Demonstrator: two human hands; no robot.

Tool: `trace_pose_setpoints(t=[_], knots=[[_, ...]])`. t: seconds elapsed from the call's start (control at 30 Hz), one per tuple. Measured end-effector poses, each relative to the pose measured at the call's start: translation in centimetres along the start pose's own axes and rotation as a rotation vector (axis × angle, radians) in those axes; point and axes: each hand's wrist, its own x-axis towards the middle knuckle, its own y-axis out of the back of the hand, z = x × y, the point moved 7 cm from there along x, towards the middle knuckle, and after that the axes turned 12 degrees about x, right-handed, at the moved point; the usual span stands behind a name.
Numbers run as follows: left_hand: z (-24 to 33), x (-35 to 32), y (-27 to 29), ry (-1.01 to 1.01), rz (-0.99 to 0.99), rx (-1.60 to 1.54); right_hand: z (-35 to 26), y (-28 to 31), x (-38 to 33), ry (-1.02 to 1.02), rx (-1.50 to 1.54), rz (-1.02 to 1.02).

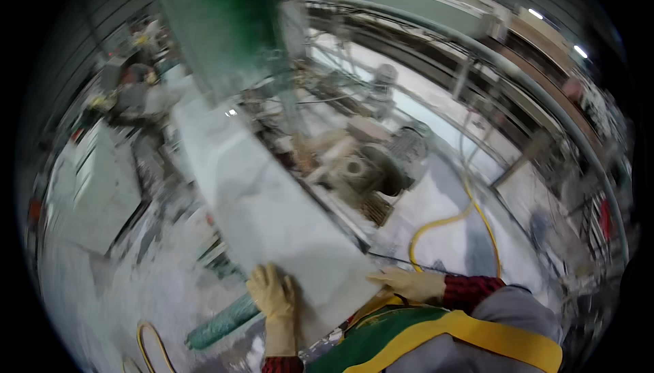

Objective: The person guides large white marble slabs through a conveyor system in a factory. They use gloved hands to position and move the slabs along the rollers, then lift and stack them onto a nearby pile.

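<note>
A long, pale, flat slab or strip [262, 196] runs from close to my body up to the far left, beneath a green machine housing. At its near left edge lies my left hand [272, 301], in a cream glove, fingers stretched out over the surface. My right hand [412, 284], gloved alike, reaches in from the right and touches the slab's near right edge with extended fingers. Its fingertips are partly blurred. Just beside my left hand, a green roller or tube [221, 322] sticks out below the slab.
The tall green housing [225, 25] rises over the slab's far part. Right of the slab sits a dusty motor with gearbox [361, 168]. A yellow hose [443, 222] loops across the whitish floor. Further back runs a curved pipe rail [518, 66]. Another yellow hose [150, 339] lies lower left.
</note>
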Motion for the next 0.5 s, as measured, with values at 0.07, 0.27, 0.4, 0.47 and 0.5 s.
trace_pose_setpoints(t=[0.07, 0.27, 0.4, 0.47, 0.5], knots=[[2.7, -1.1, -1.2, -0.180, -0.032, 0.024, -0.1, -0.9, -0.4, 0.027, -0.088, 0.088], [15.4, -6.3, -2.8, -0.695, -0.212, -0.119, 6.7, -6.3, -2.1, -0.296, 1.321, 0.380], [18.7, -5.9, -3.6, -0.739, -0.145, -0.078, 12.8, -9.9, -5.4, -0.321, 1.267, 0.517], [19.1, -5.7, -4.0, -0.760, -0.170, -0.069, 11.7, -8.5, -7.9, -0.440, 1.260, 0.552], [19.7, -5.6, -3.6, -0.768, -0.182, -0.065, 12.0, -8.4, -9.2, -0.439, 1.269, 0.556]])
